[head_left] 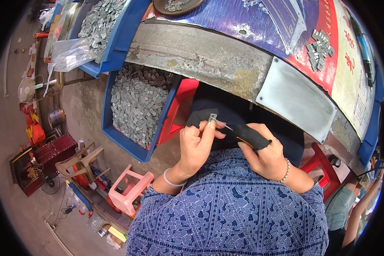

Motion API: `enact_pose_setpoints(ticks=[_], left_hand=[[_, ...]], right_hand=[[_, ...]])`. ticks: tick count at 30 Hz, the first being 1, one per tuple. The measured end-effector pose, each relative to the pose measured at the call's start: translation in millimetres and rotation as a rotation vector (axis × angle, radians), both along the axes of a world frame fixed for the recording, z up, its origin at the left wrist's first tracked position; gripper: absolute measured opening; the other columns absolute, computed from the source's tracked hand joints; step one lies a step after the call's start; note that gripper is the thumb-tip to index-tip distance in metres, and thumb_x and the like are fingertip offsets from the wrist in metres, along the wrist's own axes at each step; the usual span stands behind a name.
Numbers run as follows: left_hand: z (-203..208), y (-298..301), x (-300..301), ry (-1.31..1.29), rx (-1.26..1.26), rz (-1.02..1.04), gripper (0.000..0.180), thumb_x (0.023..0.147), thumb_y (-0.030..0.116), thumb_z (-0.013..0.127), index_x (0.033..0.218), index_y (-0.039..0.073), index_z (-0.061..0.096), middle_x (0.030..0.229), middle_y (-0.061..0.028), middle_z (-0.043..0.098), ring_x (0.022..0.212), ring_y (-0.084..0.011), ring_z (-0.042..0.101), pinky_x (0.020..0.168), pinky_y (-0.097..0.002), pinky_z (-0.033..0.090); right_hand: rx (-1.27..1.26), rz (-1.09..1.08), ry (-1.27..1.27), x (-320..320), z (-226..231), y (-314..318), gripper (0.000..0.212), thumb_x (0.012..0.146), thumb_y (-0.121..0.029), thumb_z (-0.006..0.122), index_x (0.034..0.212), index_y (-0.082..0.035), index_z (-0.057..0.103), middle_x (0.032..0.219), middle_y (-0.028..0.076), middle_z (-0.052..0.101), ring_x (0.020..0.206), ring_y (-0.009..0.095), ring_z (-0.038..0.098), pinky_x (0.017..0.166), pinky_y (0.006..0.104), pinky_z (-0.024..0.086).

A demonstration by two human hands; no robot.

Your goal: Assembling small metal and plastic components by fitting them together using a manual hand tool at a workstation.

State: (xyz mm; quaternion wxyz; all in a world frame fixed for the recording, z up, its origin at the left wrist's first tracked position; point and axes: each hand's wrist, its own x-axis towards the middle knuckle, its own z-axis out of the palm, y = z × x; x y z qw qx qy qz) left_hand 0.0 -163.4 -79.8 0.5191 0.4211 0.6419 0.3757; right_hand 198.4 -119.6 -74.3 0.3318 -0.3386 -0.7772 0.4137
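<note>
Between the thumb and fingers of my left hand (196, 143) is a small grey metal block (212, 116), held up above my lap. My right hand (262, 149) is closed around a thin tool that looks like a screwdriver (227, 126). Its slim metal shaft points left and reaches the block; its handle is mostly hidden in my palm. Black coverings wrap some fingers of both hands. To the left, a blue bin (147, 155) holds a heap of similar grey blocks (136, 106).
Ahead is a worn workbench edge (192, 49) with a pale metal plate (292, 100). On the bench lie a small pile of blocks (320, 49) and a round dish (160, 8) of tiny parts. Another blue bin (115, 42) stands upper left, a pink stool (130, 187) lower left. A person (345, 209) is at right.
</note>
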Motion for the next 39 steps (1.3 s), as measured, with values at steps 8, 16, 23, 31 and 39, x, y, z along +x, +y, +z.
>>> enact_pose_setpoints(ticks=[8,16,23,31,39], left_hand=[[-2,4,4,0.084,0.062,0.018,0.017,0.097,0.006,0.049,0.100,-0.006,0.061,0.084,-0.0138,0.070,0.070,-0.0160,0.068,0.064,-0.0258,0.052],[-5,2,6,0.522,0.138,-0.091,0.019,0.095,0.004,0.051,0.089,-0.005,0.066,0.075,-0.0124,0.070,0.063,-0.0196,0.069,0.055,-0.0292,0.051],[-9,0,16,0.593,0.262,-0.005,0.016,0.092,0.001,0.052,0.083,-0.001,0.065,0.071,-0.0098,0.069,0.058,-0.0262,0.066,0.051,-0.0348,0.048],[-23,-4,16,0.676,0.245,-0.061,0.019,0.092,0.003,0.051,0.080,-0.001,0.065,0.069,-0.0107,0.069,0.057,-0.0283,0.065,0.051,-0.0388,0.047],[-31,0,15,0.717,0.274,-0.044,0.018,0.092,0.003,0.052,0.078,-0.001,0.063,0.067,-0.0113,0.068,0.056,-0.0286,0.066,0.051,-0.0387,0.049]], right_hand=[[0.024,-0.014,-0.010,-1,0,1,0.036,0.073,0.004,0.072,0.108,0.004,0.062,0.101,0.017,0.059,0.079,0.027,0.065,0.063,0.0313,0.055],[-0.012,-0.027,-0.096,-5,3,2,0.025,0.079,0.000,0.068,0.104,0.001,0.066,0.097,0.013,0.063,0.072,0.026,0.065,0.064,0.0315,0.055],[-0.399,-0.119,0.069,-5,-10,0,0.021,0.084,-0.008,0.068,0.104,-0.001,0.067,0.077,0.013,0.064,0.060,0.028,0.063,0.052,0.0315,0.049],[-0.053,-0.067,-0.026,-13,-28,-7,0.022,0.084,-0.011,0.070,0.102,0.001,0.065,0.074,0.008,0.062,0.050,0.018,0.057,0.044,0.0281,0.048],[-1.225,-0.218,0.493,-16,-42,-6,0.021,0.089,-0.014,0.068,0.106,-0.001,0.066,0.074,0.001,0.062,0.055,0.008,0.057,0.044,0.0256,0.045]])
